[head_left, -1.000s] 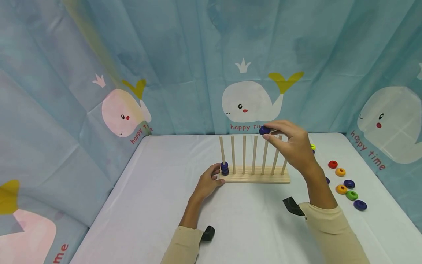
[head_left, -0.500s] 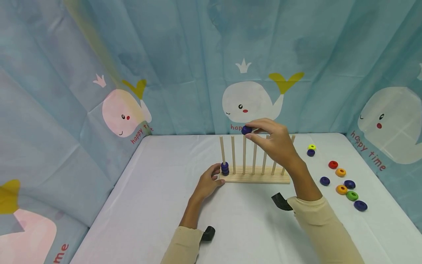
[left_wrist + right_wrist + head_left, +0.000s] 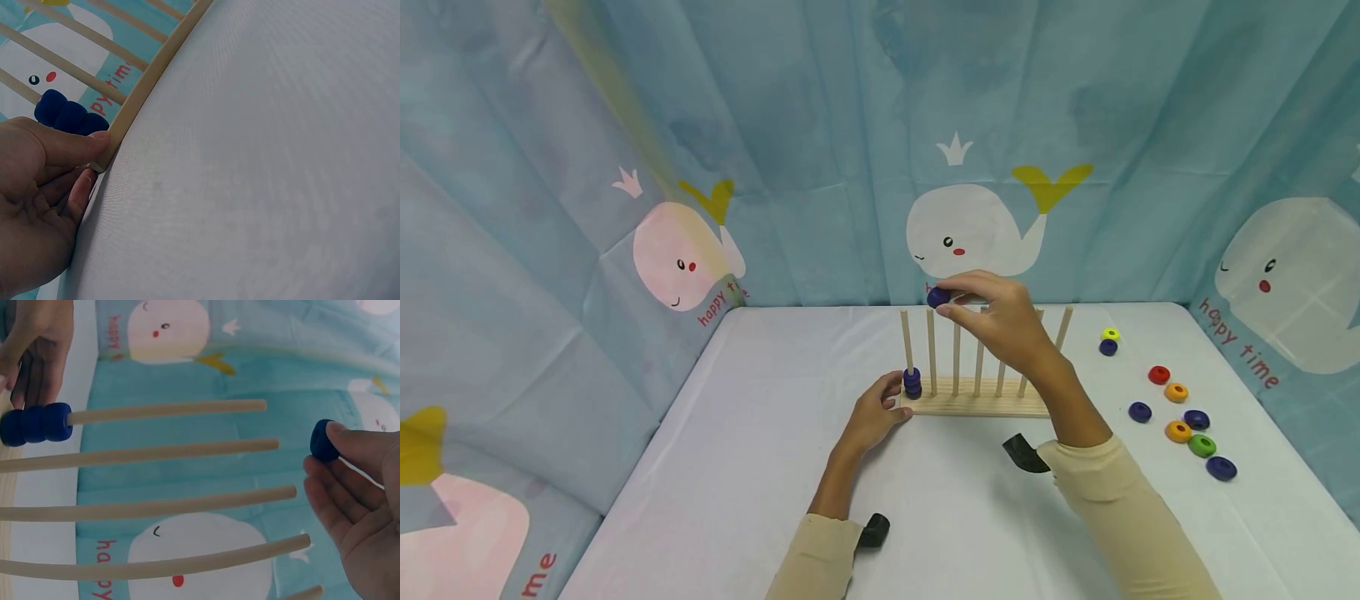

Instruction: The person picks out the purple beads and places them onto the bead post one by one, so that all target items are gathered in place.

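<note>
A wooden peg rack (image 3: pixel 977 407) with a row of upright pegs stands on the table. Three dark blue beads (image 3: pixel 36 424) are stacked at the bottom of its leftmost peg (image 3: pixel 907 342). With thumb and fingers my left hand (image 3: pixel 871 418) grips the left end of the rack's base, next to that stack. My right hand (image 3: pixel 1004 323) pinches another dark blue bead (image 3: pixel 937 297) between thumb and fingers. This bead is just above the tip of the second peg from the left (image 3: pixel 931 350); in the right wrist view it is apart from the peg ends.
Loose beads lie on the white table (image 3: pixel 760 467) to the right: a red one (image 3: pixel 1158 375), a green one (image 3: pixel 1202 446), a yellow one (image 3: pixel 1110 334), two orange and several dark blue. A blue whale-print curtain (image 3: pixel 820 208) hangs behind the table and at its sides.
My right hand has moved left with the pinched bead, from above the right part of the rack to above the second peg. My left hand has stayed on the base.
</note>
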Available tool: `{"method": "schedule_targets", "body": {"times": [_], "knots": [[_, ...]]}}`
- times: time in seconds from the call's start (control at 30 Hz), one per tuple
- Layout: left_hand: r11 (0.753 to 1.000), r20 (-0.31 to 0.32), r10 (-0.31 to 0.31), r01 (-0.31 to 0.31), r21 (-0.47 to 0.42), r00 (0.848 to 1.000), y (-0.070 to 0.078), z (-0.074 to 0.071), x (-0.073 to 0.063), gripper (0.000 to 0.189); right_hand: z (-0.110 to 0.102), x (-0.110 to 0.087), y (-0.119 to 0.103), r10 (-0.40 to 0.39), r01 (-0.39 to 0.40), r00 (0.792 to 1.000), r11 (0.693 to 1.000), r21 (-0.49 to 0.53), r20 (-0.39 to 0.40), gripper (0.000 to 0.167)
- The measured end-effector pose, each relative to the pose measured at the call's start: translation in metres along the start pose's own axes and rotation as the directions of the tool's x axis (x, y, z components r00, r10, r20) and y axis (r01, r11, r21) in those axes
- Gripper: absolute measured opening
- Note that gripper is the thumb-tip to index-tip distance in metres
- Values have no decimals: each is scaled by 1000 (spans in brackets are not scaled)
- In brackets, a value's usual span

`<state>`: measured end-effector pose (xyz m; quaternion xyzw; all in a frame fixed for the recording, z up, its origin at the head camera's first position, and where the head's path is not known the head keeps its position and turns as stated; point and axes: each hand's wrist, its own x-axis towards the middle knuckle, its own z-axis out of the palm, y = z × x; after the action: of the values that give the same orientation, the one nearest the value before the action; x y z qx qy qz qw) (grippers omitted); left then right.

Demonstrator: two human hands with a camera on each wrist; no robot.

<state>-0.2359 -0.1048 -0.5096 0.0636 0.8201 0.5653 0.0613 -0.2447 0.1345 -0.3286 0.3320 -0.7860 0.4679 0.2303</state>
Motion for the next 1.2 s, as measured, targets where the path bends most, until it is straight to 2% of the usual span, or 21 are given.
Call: {"method": "schedule_targets", "body": {"times": [0.33, 0.57, 1.2], "knots": [[1000, -6, 7, -7, 5, 1000, 1, -1, 0, 70, 10, 8, 0, 8, -6, 999, 999, -50, 31, 33], [1000, -8, -1, 1, 3, 1000, 2, -1, 0, 71, 16, 12, 1, 25, -22, 997, 999, -50, 67, 34], [1000, 7, 25, -25, 4, 1000, 0, -1, 0, 71, 31, 18, 1, 51, -38, 985, 996, -83, 167, 37]]}}
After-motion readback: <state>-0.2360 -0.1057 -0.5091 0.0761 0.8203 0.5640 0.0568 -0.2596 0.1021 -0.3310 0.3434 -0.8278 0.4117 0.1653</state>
